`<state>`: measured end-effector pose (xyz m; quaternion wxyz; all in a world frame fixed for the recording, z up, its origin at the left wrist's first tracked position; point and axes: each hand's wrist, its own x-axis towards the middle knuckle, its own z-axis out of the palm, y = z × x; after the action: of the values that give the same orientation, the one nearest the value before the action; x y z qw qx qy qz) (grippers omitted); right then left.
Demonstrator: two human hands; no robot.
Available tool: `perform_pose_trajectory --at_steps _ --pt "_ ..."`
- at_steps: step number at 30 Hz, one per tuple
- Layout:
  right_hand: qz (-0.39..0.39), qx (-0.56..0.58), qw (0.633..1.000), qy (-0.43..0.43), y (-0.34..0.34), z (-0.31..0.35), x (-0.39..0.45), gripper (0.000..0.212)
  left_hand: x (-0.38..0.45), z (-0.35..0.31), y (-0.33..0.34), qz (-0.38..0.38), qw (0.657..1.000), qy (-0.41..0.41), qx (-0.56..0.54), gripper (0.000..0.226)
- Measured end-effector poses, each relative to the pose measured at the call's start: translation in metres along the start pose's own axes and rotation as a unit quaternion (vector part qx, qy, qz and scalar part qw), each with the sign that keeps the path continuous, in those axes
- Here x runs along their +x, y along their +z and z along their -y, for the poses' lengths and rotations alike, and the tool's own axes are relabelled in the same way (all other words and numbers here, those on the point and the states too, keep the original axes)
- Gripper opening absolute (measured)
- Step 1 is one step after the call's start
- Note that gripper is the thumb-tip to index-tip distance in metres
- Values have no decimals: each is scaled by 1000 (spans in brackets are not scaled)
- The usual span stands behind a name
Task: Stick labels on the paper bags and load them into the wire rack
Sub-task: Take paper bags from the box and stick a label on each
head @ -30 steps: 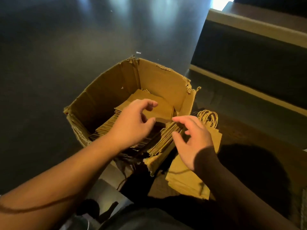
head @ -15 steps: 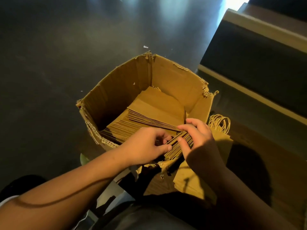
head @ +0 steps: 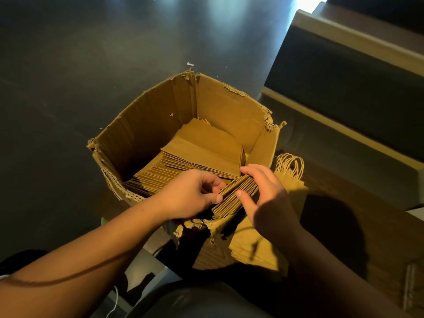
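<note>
A dark, glossy floor (head: 68,92) carries a torn-edged brown cardboard box (head: 146,131), open at the top. Two small white scraps of paper (head: 190,64) lie on the bare floor just beyond the box's far corner. To the box's right, a flat pile of brown paper bags with twisted paper handles (head: 291,171) lies just beside it, on what seems to be a low wooden step (head: 358,203), though shadow blurs that edge.

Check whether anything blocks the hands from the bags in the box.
Nothing visible does. The left hand and right hand already pinch a bundle of bags at the near edge of the open-topped box.
</note>
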<state>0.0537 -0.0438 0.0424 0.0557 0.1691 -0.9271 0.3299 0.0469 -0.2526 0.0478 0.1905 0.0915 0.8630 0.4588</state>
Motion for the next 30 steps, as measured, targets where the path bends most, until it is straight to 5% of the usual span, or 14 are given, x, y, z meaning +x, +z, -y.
perform_pose_trajectory --at_steps 5,12,15,17,19,21,23,27,30 --pt "15 26 998 55 3 0 0 58 0 -1 -1 1 999 -15 30 22" --pt "69 65 990 107 0 2 2 67 4 -14 8 -29 977 5 213 8" --pt "19 140 980 142 -4 2 -1 75 2 -40 -6 -77 973 31 213 7" --pt "-48 184 966 175 -10 6 -6 66 -1 -67 -21 -137 974 63 166 10" --pt "-105 207 956 178 -17 5 -10 35 -7 -97 -34 -217 962 115 123 14" --pt "-100 234 945 205 -25 2 -13 17 -13 -125 -42 -276 941 181 74 15" --pt "-53 355 896 261 -35 5 -12 24 -14 -145 -40 -287 926 245 13 12" --pt "-87 644 681 338 -70 7 2 67 -4 -151 -6 -263 918 283 -94 9" --pt "-145 697 616 337 -99 -8 -5 99 3 -144 24 -241 916 307 -95 13"
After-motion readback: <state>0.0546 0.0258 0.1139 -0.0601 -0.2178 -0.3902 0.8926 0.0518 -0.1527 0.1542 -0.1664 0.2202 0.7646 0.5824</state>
